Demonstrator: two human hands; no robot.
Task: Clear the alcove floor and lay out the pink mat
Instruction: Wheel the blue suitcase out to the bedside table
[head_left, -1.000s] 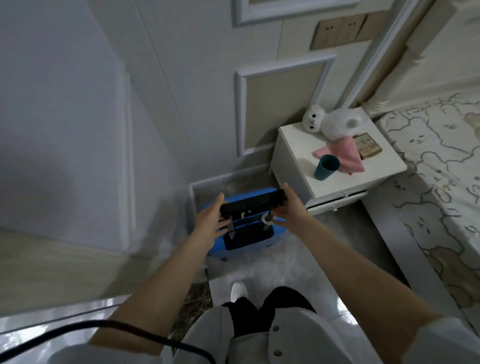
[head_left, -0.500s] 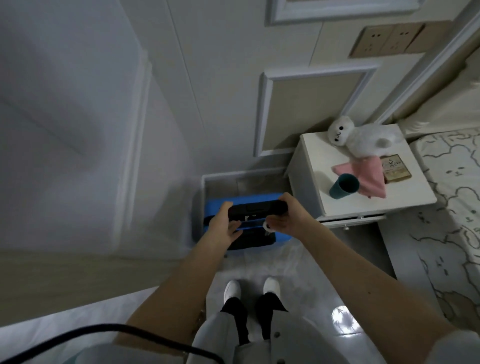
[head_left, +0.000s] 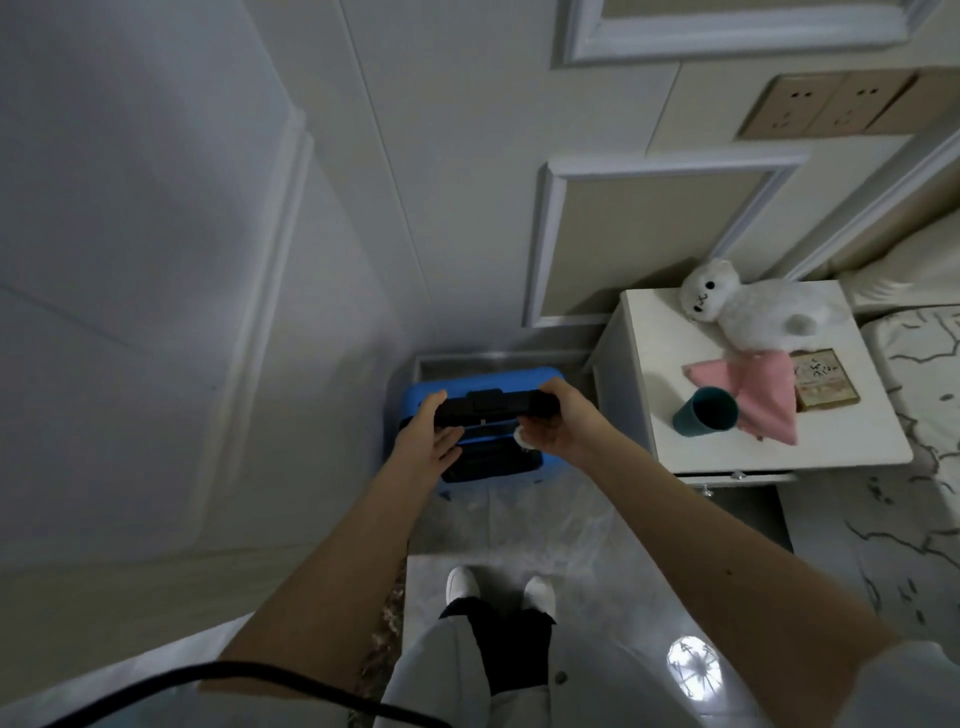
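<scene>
Landmark: we take the white nightstand (head_left: 696, 441) as our reference for every place below.
Blue suitcase (head_left: 415, 410): it stands upright on the alcove floor (head_left: 498, 512), just left of the nightstand, close to the back wall.
Handle (head_left: 493, 404): we see a black telescopic bar across the top of the suitcase, held at both ends.
Left hand (head_left: 428, 436): our fingers are curled over the left end of the handle, the thumb lying out toward the middle.
Right hand (head_left: 563, 423): our fingers are wrapped firmly round the right end of the handle, the end nearer the nightstand.
Pink mat (head_left: 753, 397): folded and lying on top of the nightstand, toward its back right.
Teal cup (head_left: 704, 418): on its side on the nightstand top, touching the mat's front edge.
White plush toy (head_left: 748, 312): at the back of the nightstand top, just behind the mat.
Small book (head_left: 823, 384): on the nightstand top, just right of the mat.
Feet (head_left: 498, 587): ours, in white shoes, on the glossy floor in front of the suitcase.
</scene>
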